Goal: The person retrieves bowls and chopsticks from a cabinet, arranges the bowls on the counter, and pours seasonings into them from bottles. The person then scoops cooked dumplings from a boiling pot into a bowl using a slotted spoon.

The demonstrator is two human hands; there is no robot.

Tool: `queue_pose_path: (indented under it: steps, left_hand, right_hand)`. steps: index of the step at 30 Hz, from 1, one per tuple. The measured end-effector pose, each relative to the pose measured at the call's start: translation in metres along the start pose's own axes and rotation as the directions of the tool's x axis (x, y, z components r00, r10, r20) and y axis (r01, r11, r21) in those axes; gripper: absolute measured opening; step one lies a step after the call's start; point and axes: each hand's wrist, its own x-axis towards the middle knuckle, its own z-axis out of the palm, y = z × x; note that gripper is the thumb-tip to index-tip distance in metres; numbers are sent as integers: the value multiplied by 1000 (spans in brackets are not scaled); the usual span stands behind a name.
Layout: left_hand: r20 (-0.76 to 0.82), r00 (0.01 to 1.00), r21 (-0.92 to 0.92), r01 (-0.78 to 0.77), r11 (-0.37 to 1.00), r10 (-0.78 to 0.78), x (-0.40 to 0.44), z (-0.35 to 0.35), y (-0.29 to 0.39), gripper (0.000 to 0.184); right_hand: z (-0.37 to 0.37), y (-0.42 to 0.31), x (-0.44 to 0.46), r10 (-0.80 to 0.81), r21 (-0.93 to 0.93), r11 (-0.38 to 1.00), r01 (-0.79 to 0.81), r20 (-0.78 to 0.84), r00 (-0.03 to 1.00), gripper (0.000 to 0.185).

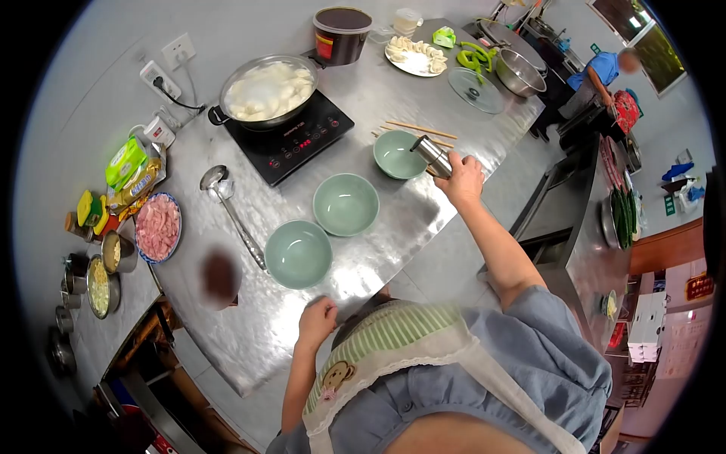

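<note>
My right hand [463, 180] is wrapped round a small shiny metal seasoning container [432, 153]. It is tilted, its top end over the rim of the far green bowl [395, 160]. Whether anything pours out I cannot tell. Two more green bowls stand nearer in a slanting row, a middle bowl [346, 205] and a near bowl [298, 254]; they look empty. At the table's front edge, below the near bowl, my left hand [318, 322] is curled closed, with nothing visible in it. Wooden chopsticks [420, 130] lie behind the far bowl.
A steaming pot [268, 89] of pale food sits on an induction cooker [291, 140]. A ladle [234, 216] lies left of the bowls. Sliced meat [158, 227] fills a plate at left. Dumplings [417, 57], green peppers [476, 57] and a glass lid [476, 91] are behind. Another person [594, 79] stands far right.
</note>
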Motion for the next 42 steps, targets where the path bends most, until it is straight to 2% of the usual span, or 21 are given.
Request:
queue_pose_path:
  steps: [18,40,42]
  left_hand:
    - [-86,992,-106,86,991,-95,5,8,7,12]
    - [-55,990,-183,115,976,-127,6,3,12,15]
    - [-44,990,-180,120,976,-130,7,3,10,15]
  right_hand:
    - [9,6,29,-144,-162,976,148,35,989,63]
    - [-2,-1,46,-177,-230,954,190,78,981,65]
    - [-2,-1,48,-213,-223,950,218,47,976,59]
